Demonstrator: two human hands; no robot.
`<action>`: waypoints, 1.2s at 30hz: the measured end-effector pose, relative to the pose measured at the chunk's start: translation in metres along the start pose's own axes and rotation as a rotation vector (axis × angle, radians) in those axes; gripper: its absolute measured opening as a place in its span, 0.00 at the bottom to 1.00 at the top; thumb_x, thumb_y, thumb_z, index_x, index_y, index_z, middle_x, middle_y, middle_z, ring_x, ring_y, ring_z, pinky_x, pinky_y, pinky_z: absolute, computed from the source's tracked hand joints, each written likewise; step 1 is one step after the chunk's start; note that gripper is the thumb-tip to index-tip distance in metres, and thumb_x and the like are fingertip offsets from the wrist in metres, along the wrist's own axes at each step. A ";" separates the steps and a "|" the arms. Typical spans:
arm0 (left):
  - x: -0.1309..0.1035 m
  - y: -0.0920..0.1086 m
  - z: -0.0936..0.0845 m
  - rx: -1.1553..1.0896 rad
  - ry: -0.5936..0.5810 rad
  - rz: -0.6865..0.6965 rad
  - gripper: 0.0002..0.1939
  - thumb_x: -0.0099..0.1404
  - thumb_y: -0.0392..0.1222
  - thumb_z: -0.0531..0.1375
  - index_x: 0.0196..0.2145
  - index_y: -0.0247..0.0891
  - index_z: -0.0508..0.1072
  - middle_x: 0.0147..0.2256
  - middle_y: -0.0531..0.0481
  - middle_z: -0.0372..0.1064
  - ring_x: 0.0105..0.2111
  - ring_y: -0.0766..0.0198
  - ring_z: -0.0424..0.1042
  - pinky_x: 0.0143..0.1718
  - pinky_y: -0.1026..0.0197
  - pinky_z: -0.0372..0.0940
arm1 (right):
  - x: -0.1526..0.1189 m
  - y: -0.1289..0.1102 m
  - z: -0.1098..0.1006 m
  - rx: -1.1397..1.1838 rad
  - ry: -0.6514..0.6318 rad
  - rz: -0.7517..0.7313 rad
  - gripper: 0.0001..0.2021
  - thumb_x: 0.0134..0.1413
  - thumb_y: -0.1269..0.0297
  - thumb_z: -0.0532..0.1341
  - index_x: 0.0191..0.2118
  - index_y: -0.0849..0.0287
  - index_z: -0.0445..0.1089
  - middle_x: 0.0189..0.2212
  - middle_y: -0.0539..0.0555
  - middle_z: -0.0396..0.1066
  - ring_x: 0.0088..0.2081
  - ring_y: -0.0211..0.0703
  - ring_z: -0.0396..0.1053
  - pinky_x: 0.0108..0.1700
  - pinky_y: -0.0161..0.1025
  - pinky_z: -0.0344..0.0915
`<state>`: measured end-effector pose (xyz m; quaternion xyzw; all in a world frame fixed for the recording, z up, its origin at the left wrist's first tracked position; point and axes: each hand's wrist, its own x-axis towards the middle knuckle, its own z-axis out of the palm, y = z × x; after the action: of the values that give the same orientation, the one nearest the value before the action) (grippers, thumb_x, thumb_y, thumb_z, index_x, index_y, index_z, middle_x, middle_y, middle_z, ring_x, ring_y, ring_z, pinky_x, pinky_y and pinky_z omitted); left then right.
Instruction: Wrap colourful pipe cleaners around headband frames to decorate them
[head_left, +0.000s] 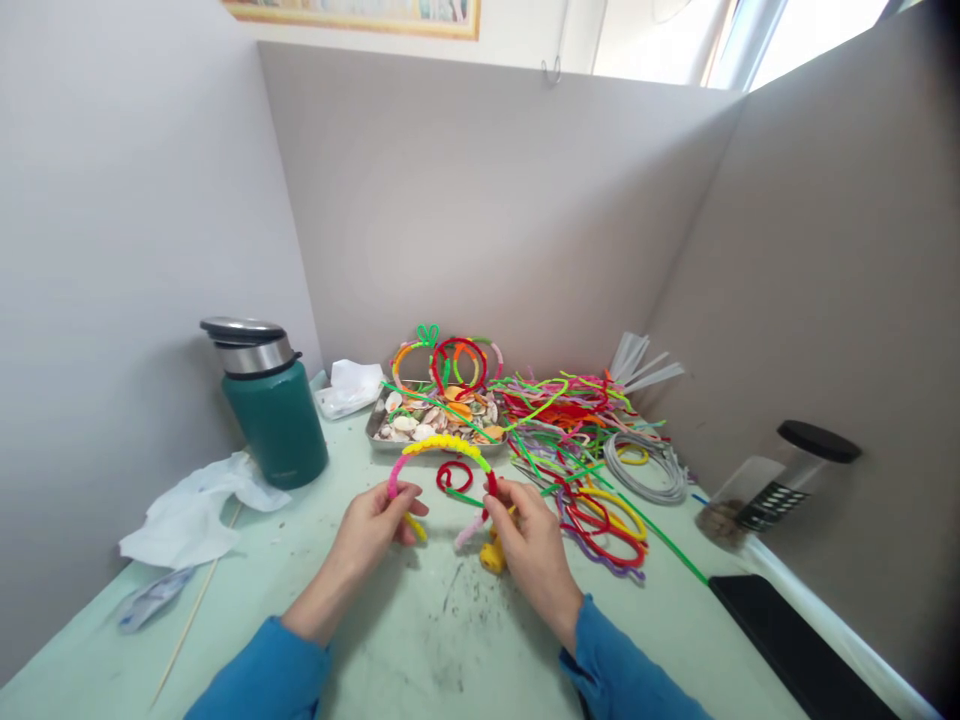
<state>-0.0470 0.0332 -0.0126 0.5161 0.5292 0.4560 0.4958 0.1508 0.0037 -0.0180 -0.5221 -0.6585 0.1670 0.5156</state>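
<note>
Between my hands an arch of pipe cleaner (442, 443) is held up over the table, coloured pink, yellow, green and red, with a pale pink end and a yellow end hanging down. My left hand (375, 522) pinches its pink left side. My right hand (529, 530) grips the red right side. Just behind the arch lies a red pipe-cleaner spiral (454, 476) with a green stem. A small yellow object (492, 556) sits beside my right fingers, partly hidden by them.
A metal tray (375, 440) of shells stands at the back, with finished pipe-cleaner rings (459, 366) behind it. Loose pipe cleaners (555, 410) and a grey wire coil (652, 480) lie right. A green flask (276, 420), tissues (202, 505), a clear jar (772, 490) and a black phone-like slab (787, 640) flank the table.
</note>
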 end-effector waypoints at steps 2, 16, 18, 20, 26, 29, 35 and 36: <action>0.000 0.000 0.001 -0.009 0.023 0.016 0.21 0.52 0.52 0.61 0.37 0.32 0.68 0.29 0.46 0.73 0.16 0.70 0.66 0.19 0.65 0.61 | 0.000 0.001 -0.001 -0.007 0.001 -0.007 0.09 0.58 0.63 0.54 0.36 0.58 0.70 0.34 0.55 0.70 0.38 0.45 0.66 0.39 0.38 0.61; 0.001 -0.004 -0.004 0.063 0.087 0.107 0.18 0.54 0.54 0.59 0.31 0.34 0.72 0.24 0.48 0.74 0.20 0.64 0.70 0.24 0.63 0.65 | 0.004 0.004 -0.002 -0.141 0.025 -0.050 0.08 0.57 0.63 0.55 0.32 0.57 0.70 0.31 0.54 0.70 0.36 0.45 0.65 0.39 0.39 0.59; 0.001 -0.002 -0.003 0.049 0.092 0.115 0.19 0.54 0.55 0.59 0.31 0.34 0.72 0.26 0.47 0.74 0.20 0.64 0.70 0.24 0.63 0.65 | 0.004 0.002 -0.004 -0.156 0.033 -0.054 0.09 0.57 0.63 0.55 0.32 0.57 0.70 0.31 0.54 0.70 0.36 0.45 0.65 0.39 0.39 0.59; 0.000 0.000 -0.003 0.026 0.087 0.131 0.20 0.54 0.55 0.59 0.35 0.34 0.71 0.30 0.46 0.75 0.21 0.64 0.71 0.24 0.62 0.65 | 0.004 0.001 -0.005 -0.160 0.044 -0.048 0.09 0.57 0.63 0.55 0.33 0.57 0.71 0.31 0.54 0.70 0.36 0.46 0.64 0.39 0.40 0.58; -0.002 0.003 -0.004 0.102 0.086 0.154 0.20 0.55 0.56 0.58 0.33 0.34 0.73 0.22 0.49 0.72 0.21 0.63 0.69 0.25 0.63 0.63 | 0.004 0.001 -0.004 -0.159 0.048 -0.028 0.08 0.57 0.63 0.55 0.34 0.58 0.71 0.32 0.54 0.71 0.37 0.46 0.64 0.39 0.40 0.58; -0.003 0.003 -0.004 0.137 0.112 0.171 0.21 0.55 0.56 0.58 0.36 0.34 0.73 0.18 0.52 0.69 0.20 0.64 0.67 0.24 0.65 0.61 | 0.004 0.002 -0.004 -0.154 0.046 -0.023 0.08 0.57 0.63 0.56 0.35 0.58 0.71 0.32 0.54 0.71 0.37 0.46 0.64 0.39 0.40 0.58; -0.004 0.007 -0.003 0.142 0.164 0.193 0.23 0.54 0.55 0.59 0.40 0.35 0.73 0.21 0.54 0.67 0.19 0.68 0.64 0.21 0.67 0.58 | 0.003 0.005 -0.004 -0.151 0.057 -0.025 0.08 0.56 0.62 0.57 0.35 0.58 0.71 0.33 0.54 0.71 0.37 0.45 0.65 0.39 0.40 0.59; -0.004 0.008 -0.003 0.151 0.163 0.187 0.22 0.54 0.55 0.59 0.39 0.34 0.73 0.21 0.54 0.67 0.19 0.67 0.64 0.21 0.67 0.58 | 0.003 0.005 -0.004 -0.151 0.054 -0.028 0.08 0.56 0.62 0.57 0.34 0.58 0.71 0.33 0.54 0.71 0.37 0.45 0.65 0.39 0.40 0.59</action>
<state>-0.0494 0.0296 -0.0043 0.5603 0.5501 0.4995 0.3660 0.1574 0.0069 -0.0186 -0.5545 -0.6626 0.0954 0.4944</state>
